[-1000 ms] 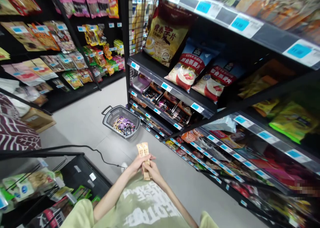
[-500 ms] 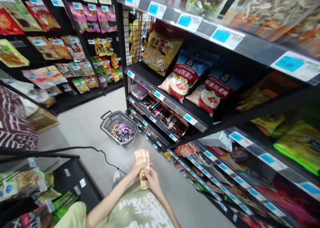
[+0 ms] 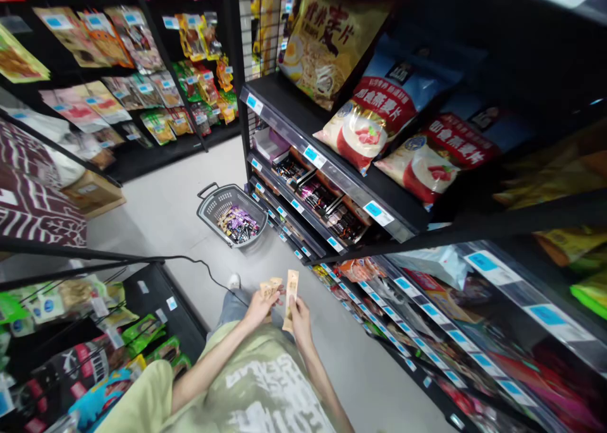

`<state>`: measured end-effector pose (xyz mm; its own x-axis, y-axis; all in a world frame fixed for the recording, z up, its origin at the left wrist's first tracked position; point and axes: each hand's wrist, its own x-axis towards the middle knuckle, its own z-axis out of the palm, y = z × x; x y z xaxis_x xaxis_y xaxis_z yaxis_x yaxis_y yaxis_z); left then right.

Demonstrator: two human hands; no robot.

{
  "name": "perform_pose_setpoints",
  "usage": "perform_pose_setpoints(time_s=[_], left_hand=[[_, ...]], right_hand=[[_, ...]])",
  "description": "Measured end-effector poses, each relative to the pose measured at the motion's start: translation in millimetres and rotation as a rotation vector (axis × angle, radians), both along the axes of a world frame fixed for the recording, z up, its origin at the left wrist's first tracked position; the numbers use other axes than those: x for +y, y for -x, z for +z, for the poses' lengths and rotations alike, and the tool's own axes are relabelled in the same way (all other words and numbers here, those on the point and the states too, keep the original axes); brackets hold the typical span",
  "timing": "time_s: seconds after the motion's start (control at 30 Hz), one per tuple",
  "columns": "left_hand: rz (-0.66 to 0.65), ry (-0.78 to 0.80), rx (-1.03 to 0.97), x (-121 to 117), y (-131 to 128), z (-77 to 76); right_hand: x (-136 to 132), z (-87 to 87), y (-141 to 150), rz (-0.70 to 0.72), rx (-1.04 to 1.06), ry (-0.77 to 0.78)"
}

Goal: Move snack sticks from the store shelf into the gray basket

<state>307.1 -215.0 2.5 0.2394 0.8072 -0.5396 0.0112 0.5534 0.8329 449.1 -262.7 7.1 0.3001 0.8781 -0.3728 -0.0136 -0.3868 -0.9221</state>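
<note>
My left hand (image 3: pixel 260 306) is closed around a couple of small tan stick packets (image 3: pixel 270 287), whose printed ends stick out past the fingers. A little to the right, my right hand (image 3: pixel 300 318) pinches one long, narrow tan packet (image 3: pixel 293 286), held upright. A gap separates the two hands, both in front of my shirt. On the floor ahead stands a grey plastic basket (image 3: pixel 207 222) with a handle, holding a heap of small purple, black and tan packets (image 3: pixel 238 221).
Shelves on the right carry large oatmeal bags (image 3: pixel 374 114) and boxes of small dark packets (image 3: pixel 317 194). Snack bags hang on a rack (image 3: pixel 190 85) at the back left. A cardboard box (image 3: pixel 95 193) sits on the floor at left. A black cable (image 3: pixel 199 262) crosses the aisle.
My hands have come apart: one tan packet is now separate in my right hand, the others stay in my left. The view has tilted downward, showing more of my shirt.
</note>
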Motion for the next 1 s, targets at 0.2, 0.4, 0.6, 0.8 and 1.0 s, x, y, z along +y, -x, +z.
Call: perform_pose_setpoints(time_s=[0.2, 0.4, 0.6, 0.8, 1.0], left_hand=[[-0.216, 0.034, 0.208, 8.1, 30.9, 7.2], [-0.139, 0.090, 0.182, 38.3, 71.3, 7.2], [-0.032, 0.143, 0.210, 80.4, 125.4, 1.5], [-0.166, 0.041, 0.332, 104.6, 174.2, -7.7], [-0.236, 0.031, 0.283, 103.7, 183.6, -26.0]], right_hand=[[30.3, 1.8, -6.0, -0.189, 0.179, 0.098], [72.0, 16.8, 29.3, -0.256, 0.298, 0.128], [83.4, 11.3, 78.1, 0.230, -0.119, 0.339], [78.3, 18.8, 107.5, 0.579, -0.640, 0.157], [102.2, 6.8, 125.9, 0.791, -0.819, 0.210]])
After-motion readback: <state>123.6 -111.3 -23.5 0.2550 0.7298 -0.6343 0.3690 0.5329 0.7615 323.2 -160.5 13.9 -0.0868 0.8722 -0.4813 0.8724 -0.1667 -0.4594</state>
